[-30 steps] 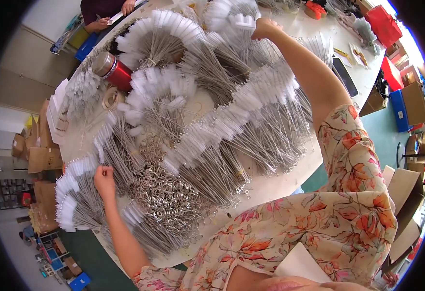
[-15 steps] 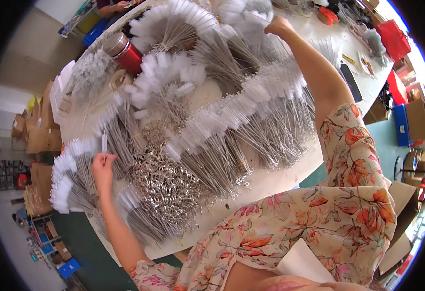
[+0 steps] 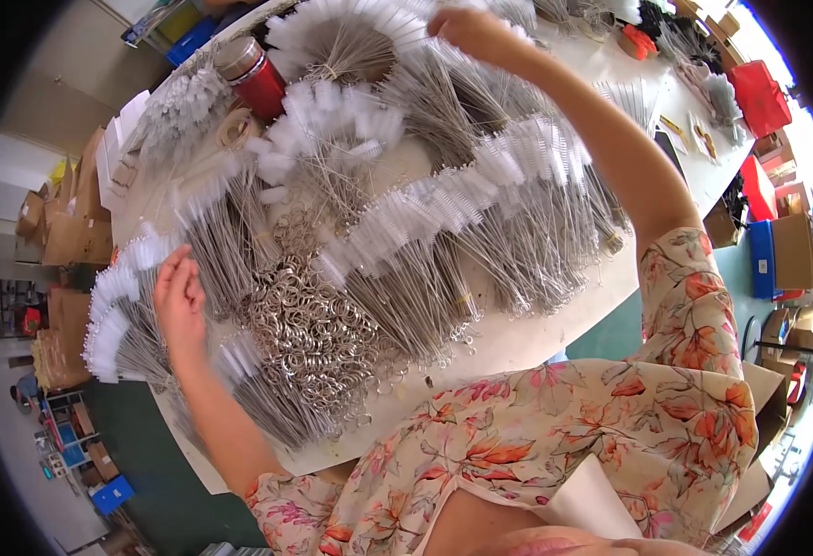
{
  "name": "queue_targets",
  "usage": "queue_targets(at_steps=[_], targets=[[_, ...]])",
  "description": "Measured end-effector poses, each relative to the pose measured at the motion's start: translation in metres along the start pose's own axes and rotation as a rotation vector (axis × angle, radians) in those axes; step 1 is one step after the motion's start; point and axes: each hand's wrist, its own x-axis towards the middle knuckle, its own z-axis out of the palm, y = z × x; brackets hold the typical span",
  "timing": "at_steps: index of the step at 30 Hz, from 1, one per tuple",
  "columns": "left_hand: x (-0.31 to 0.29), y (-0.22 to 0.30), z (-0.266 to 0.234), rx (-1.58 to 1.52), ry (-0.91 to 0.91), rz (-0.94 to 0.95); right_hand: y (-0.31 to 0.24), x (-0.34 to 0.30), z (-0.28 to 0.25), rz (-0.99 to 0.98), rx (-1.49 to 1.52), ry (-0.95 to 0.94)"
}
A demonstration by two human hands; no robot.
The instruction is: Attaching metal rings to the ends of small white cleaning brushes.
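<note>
My left hand [image 3: 180, 301] is beside the bundle of white-bristled tube brushes [image 3: 108, 338] at the left table edge. Its fingers are bent and close together; whether a brush is between them I cannot make out. My right hand [image 3: 481, 35] reaches to the far side, over the fanned pile of brushes [image 3: 355, 42]. Those fingers are closed, with their tips against white bristles, and what they hold is hidden. Between my arms lie a heap of metal rings [image 3: 309, 324] and a long row of wire-stemmed brushes [image 3: 462, 208].
A red flask with a metal lid [image 3: 256, 82] and a tape roll [image 3: 237, 128] stand at the back left. Another brush bundle [image 3: 277, 394] lies near the front edge. Scissors [image 3: 703, 139] and a red bag [image 3: 759, 97] are on the right. Cardboard boxes [image 3: 77, 222] stand beyond the left edge.
My right hand has moved left across the far brushes. My left hand has shifted slightly left, and the white brush end that stood above its fingers no longer shows there. The view has tilted slightly.
</note>
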Motion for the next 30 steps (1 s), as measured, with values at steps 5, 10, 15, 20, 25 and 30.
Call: queue_targets(at_steps=[5, 10, 15, 20, 25, 30], targets=[[-0.059, -0.006, 0.011, 0.323, -0.011, 0.023, -0.018, -0.011, 0.062, 0.114, -0.623, -0.270], [-0.117, -0.022, -0.019, 0.511, -0.061, -0.156, -0.009, 0.004, 0.070, 0.141, -0.587, -0.268], [-0.151, -0.050, -0.017, -0.031, -0.103, -0.046, -0.015, 0.013, 0.051, -0.041, -0.481, -0.244], [-0.156, -0.027, 0.044, -0.024, -0.078, 0.031, -0.024, 0.008, 0.039, -0.399, -0.536, 0.110], [-0.162, -0.016, 0.102, -0.136, -0.106, 0.345, -0.171, -0.125, 0.076, -0.174, 0.929, -0.310], [-0.150, -0.070, 0.131, 0.192, -0.004, 0.808, -0.206, -0.220, 0.116, -0.196, 0.851, -0.370]])
